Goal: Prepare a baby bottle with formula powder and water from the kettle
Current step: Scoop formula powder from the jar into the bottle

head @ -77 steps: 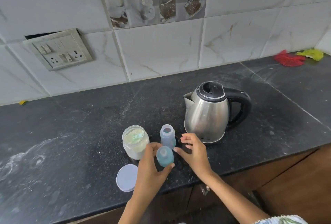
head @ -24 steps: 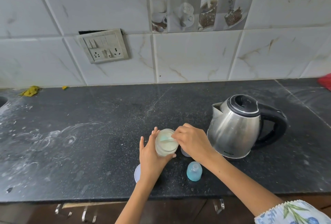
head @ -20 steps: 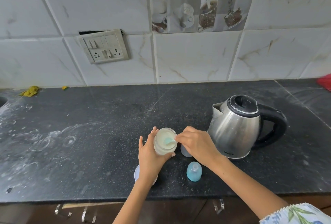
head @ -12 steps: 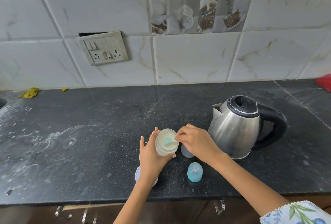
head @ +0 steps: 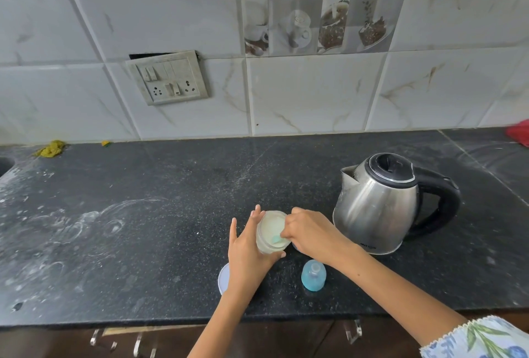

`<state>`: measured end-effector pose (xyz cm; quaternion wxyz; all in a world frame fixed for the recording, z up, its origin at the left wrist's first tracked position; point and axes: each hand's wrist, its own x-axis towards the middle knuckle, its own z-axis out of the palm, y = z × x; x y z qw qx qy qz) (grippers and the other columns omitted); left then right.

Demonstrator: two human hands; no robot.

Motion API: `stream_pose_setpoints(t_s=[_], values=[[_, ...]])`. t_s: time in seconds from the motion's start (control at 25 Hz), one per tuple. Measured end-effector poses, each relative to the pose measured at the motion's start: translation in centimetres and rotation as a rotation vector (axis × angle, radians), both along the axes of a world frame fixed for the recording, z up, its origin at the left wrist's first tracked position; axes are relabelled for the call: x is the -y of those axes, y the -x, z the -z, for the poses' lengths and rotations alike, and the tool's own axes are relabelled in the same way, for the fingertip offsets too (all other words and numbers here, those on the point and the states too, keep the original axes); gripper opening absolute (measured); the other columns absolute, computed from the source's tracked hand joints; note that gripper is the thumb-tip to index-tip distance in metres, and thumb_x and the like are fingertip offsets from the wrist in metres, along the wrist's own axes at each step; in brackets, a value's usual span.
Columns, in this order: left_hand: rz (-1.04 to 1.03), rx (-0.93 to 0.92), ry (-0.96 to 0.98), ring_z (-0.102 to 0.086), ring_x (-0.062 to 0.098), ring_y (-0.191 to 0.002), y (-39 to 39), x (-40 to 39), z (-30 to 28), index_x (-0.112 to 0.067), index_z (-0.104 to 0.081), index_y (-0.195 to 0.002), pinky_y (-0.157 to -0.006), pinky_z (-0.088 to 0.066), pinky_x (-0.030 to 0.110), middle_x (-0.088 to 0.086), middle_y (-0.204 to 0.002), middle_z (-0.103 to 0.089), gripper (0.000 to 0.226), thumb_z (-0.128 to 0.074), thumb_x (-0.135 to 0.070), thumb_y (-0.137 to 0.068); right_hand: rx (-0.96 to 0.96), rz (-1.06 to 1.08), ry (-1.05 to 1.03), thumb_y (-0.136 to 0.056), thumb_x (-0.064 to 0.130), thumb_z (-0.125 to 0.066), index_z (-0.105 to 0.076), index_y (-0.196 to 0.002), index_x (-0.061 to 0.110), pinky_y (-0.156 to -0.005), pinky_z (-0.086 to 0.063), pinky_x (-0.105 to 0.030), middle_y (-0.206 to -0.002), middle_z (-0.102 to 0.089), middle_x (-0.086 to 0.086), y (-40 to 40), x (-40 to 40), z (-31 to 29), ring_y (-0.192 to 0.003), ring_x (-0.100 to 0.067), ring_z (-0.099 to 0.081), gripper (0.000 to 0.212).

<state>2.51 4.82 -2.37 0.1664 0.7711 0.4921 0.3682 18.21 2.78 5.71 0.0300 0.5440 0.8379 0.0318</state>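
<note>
My left hand (head: 247, 257) grips the open jar of white formula powder (head: 269, 228) and tilts it toward me on the black counter. My right hand (head: 307, 230) pinches a small blue scoop (head: 276, 239) whose bowl is down in the powder. The blue bottle cap with its teat (head: 313, 275) stands on the counter near the front edge, under my right forearm. The bottle itself is almost wholly hidden behind my right hand. The steel kettle (head: 380, 203) with a black handle stands to the right, lid closed, spout facing left.
The jar's white lid (head: 221, 281) lies flat beneath my left wrist. A switch and socket plate (head: 169, 78) is on the tiled wall. A yellow cloth (head: 51, 148) lies at the back left, a red cloth (head: 519, 133) at the far right. White powder smears mark the counter's left part.
The bottle cap went from my left hand onto the counter. My left hand took hold of the jar, and my right hand has pushed the scoop lower into the powder.
</note>
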Motion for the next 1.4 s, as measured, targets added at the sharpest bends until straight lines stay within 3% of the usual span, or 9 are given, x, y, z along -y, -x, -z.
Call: stream_pose_setpoints(t_s=[0.16,0.28,0.4,0.56,0.8,1.0,1.2,1.28,1.4], values=[[0.016,0.004,-0.005,-0.052,0.007,-0.124,-0.1,0.1,0.2,-0.02,-0.049,-0.129,-0.118,-0.007,0.037,-0.005,-0.144,-0.046,0.089,-0.089,-0.035,-0.051,-0.238,0.086,0.114,-0.089,0.01,-0.057,-0.076,-0.088,0.014,-0.061,-0.033,-0.02,-0.084,-0.07,-0.005,0.2,0.5,0.1,-0.073,-0.013,-0.047,0.02],[0.011,0.01,-0.005,-0.053,0.007,-0.123,-0.1,0.0,0.3,-0.019,-0.049,-0.128,-0.118,-0.008,0.037,-0.007,-0.143,-0.046,0.088,-0.089,-0.035,-0.052,-0.544,0.211,0.166,-0.087,0.017,-0.064,-0.079,-0.096,0.021,-0.079,-0.041,-0.015,-0.089,-0.075,0.004,0.3,0.9,-0.5,-0.071,-0.003,-0.055,0.018],[-0.005,-0.004,-0.004,-0.051,0.006,-0.124,0.1,-0.2,0.0,-0.018,-0.048,-0.131,-0.118,-0.01,0.041,-0.015,-0.141,-0.041,0.091,-0.089,-0.035,-0.051,-0.845,0.402,0.19,-0.081,0.018,-0.074,-0.08,-0.092,0.021,-0.067,-0.045,-0.007,-0.071,-0.071,0.011,-0.3,0.9,-1.0,-0.059,0.002,-0.06,0.013],[-0.02,0.005,0.023,-0.053,0.007,-0.122,0.3,-0.2,-0.1,-0.02,-0.048,-0.131,-0.119,-0.009,0.04,-0.006,-0.142,-0.048,0.092,-0.089,-0.038,-0.05,-1.223,0.63,0.203,-0.076,0.014,-0.08,-0.081,-0.081,0.019,-0.074,-0.061,-0.03,-0.07,-0.075,-0.004,-1.5,0.8,-0.7,-0.063,-0.013,-0.069,0.007],[-0.042,0.018,0.079,-0.05,0.009,-0.126,0.2,-0.3,-0.7,-0.019,-0.047,-0.134,-0.117,0.0,0.031,-0.005,-0.144,-0.046,0.094,-0.089,-0.037,-0.052,-1.009,0.517,0.026,-0.077,0.015,-0.08,-0.08,-0.088,0.02,-0.065,-0.051,-0.013,-0.063,-0.067,0.019,-1.7,1.8,0.7,-0.06,0.005,-0.063,0.012],[-0.051,0.035,0.115,-0.047,0.013,-0.129,0.3,-0.6,-1.3,-0.02,-0.046,-0.133,-0.117,-0.002,0.031,-0.004,-0.145,-0.044,0.092,-0.089,-0.035,-0.054,-1.349,0.772,0.123,-0.078,0.008,-0.078,-0.08,-0.085,0.013,-0.072,-0.061,-0.028,-0.073,-0.075,-0.006,-1.6,1.1,1.2,-0.07,-0.015,-0.072,0.009],[-0.033,0.172,0.352,-0.048,0.019,-0.126,1.1,-2.2,-1.7,-0.023,-0.037,-0.14,-0.103,-0.041,0.04,-0.003,-0.142,-0.049,0.102,-0.09,-0.033,-0.053,-1.755,0.887,0.302,-0.08,-0.002,-0.073,-0.077,-0.089,0.0,-0.071,-0.061,-0.028,-0.082,-0.075,-0.018,-0.9,0.1,1.0,-0.074,-0.019,-0.072,0.01],[-0.021,0.208,0.411,-0.047,0.02,-0.127,1.7,-2.7,-1.6,-0.021,-0.034,-0.143,-0.103,-0.041,0.036,0.0,-0.14,-0.05,0.106,-0.091,-0.03,-0.054,-1.796,0.906,0.305,-0.081,-0.002,-0.072,-0.076,-0.089,-0.001,-0.072,-0.061,-0.028,-0.083,-0.075,-0.018,-0.4,-0.2,0.7,-0.074,-0.019,-0.072,0.01],[-0.037,0.164,0.398,-0.031,0.018,-0.139,1.9,-2.3,-1.9,-0.016,-0.028,-0.146,-0.113,-0.028,0.037,0.002,-0.154,-0.03,0.11,-0.09,-0.03,-0.056,-1.845,0.938,0.302,-0.08,-0.003,-0.072,-0.076,-0.09,-0.002,-0.071,-0.061,-0.027,-0.083,-0.075,-0.018,-0.2,-0.1,0.5,-0.073,-0.019,-0.072,0.011]])
